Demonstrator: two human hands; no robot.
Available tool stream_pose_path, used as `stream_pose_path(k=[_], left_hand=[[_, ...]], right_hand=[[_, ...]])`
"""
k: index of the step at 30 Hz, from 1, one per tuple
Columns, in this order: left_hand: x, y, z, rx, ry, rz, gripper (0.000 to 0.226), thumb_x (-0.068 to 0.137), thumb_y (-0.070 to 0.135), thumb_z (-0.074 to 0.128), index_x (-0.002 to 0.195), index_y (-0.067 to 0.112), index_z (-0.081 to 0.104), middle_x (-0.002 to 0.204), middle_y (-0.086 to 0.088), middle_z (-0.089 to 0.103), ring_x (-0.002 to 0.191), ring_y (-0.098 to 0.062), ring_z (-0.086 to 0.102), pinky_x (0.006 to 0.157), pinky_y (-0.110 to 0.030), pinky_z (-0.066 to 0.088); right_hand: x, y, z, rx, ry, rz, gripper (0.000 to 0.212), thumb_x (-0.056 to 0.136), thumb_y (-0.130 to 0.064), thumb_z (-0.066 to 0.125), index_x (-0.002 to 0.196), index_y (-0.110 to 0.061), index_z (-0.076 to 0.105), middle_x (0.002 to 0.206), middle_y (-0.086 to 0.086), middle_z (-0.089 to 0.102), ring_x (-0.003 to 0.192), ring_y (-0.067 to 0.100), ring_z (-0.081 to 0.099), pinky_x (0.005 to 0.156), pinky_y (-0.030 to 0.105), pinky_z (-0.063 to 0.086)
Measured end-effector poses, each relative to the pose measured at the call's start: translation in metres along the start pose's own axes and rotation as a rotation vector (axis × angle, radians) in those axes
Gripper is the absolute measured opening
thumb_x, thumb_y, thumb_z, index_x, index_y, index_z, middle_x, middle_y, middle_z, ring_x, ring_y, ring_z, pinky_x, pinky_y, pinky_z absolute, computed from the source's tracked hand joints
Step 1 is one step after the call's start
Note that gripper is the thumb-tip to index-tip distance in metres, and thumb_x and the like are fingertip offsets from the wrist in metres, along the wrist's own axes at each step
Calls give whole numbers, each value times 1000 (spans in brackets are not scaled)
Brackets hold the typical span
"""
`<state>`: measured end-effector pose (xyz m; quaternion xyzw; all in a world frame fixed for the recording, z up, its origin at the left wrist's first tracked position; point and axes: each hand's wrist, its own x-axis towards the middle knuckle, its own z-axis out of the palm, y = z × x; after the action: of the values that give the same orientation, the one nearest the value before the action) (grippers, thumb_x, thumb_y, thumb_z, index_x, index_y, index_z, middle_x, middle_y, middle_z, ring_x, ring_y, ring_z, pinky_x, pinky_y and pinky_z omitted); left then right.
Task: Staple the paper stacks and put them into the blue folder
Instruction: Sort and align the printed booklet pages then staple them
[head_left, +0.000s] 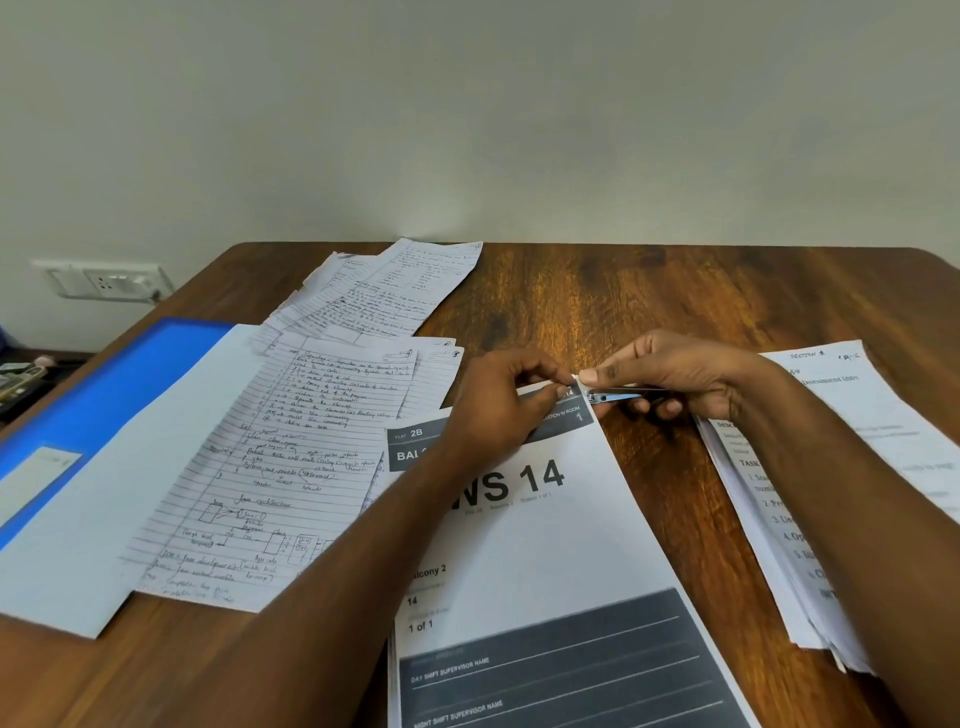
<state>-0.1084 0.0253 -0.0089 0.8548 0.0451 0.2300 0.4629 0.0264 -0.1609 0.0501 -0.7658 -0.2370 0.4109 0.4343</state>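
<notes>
Left hand (493, 410) pinched printed stack's (545, 545) far corner | right hand (680, 379) gripped stapler (613, 396) there | blue folder (114, 374) lay left

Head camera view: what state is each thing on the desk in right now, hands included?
Blue folder: open, flat, a white sheet lying in it.
Printed stack: flat, top right corner pinched.
Stapler: at that corner, held in the right hand.
Left hand: pinches the corner.
Right hand: grips the stapler.
Handwritten pages: loose, overlapping.
Typed stack: lying at the right, partly under the forearm.
</notes>
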Motion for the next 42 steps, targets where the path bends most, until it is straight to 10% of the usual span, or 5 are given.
stream_pose_path(k=[10, 19, 35, 42], left_hand=[[0, 0, 2, 34, -48, 38, 16, 98, 17, 71, 109, 23, 80, 98, 13, 78, 92, -4, 72, 83, -39, 61], [-1, 1, 0, -52, -83, 15, 26, 95, 18, 76, 118, 25, 66, 94, 8, 75, 89, -11, 74, 75, -27, 61], [4, 7, -4, -59, -180, -62, 29, 96, 24, 76, 123, 20, 66, 78, 9, 72, 75, 1, 70, 69, -13, 53], [7, -2, -11, 119, -263, -187, 34, 96, 56, 67, 88, 24, 74, 80, 10, 78, 73, -7, 74, 76, -44, 62]], right_hand=[[1, 0, 6, -17, 14, 1, 42, 85, -37, 81, 101, 2, 78, 62, 4, 66, 45, 7, 46, 37, 15, 29], [8, 6, 3, 38, -16, -13, 58, 76, -42, 83, 110, 4, 76, 95, 18, 75, 58, 11, 62, 35, 15, 34], [12, 12, 0, 68, -93, -31, 98, 43, -59, 101, 109, 8, 73, 89, 17, 70, 54, 10, 56, 35, 16, 35], [8, 11, 1, 93, -103, -19, 89, 44, -58, 101, 106, 1, 75, 84, 13, 71, 53, 10, 53, 36, 16, 36]])
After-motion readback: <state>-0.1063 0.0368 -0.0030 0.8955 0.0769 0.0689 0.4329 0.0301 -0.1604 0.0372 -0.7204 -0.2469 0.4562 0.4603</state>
